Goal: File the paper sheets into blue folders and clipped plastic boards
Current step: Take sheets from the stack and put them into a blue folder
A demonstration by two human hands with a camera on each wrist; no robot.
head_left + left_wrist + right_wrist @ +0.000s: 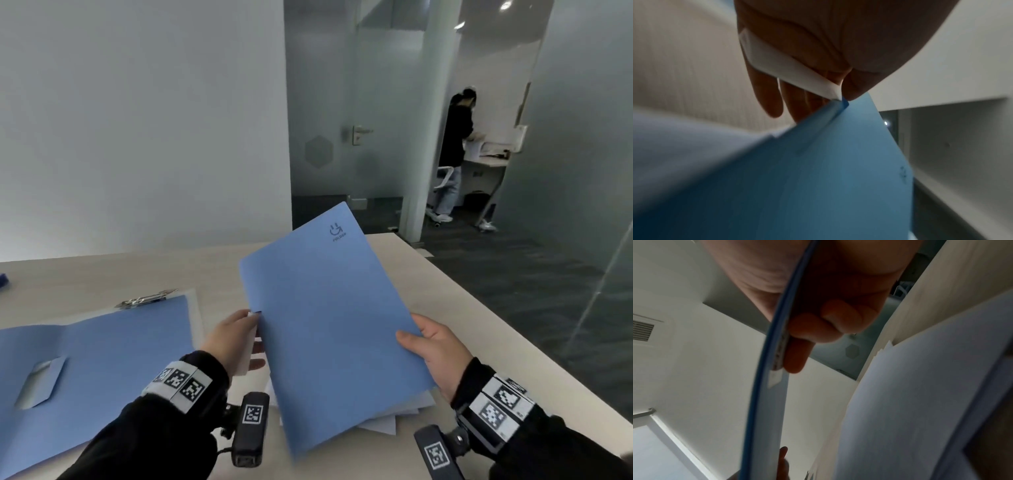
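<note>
I hold a closed blue folder (329,325) tilted up above the table between both hands. My left hand (251,329) pinches its left edge, with a white paper strip (787,69) lying across the palm. My right hand (416,334) grips the right edge, thumb on the cover and fingers curled behind it (818,331). The folder's edge (774,345) runs past those fingers. Loose white paper sheets (383,425) lie on the table below the folder. An open blue folder (102,359) lies flat at the left on a clipped plastic board whose metal clip (147,299) shows at its top.
The beige table (479,325) ends close to my right, with dark floor beyond it. A small blue object (3,281) sits at the far left edge. A person (455,154) stands at a desk in the room behind the glass partition.
</note>
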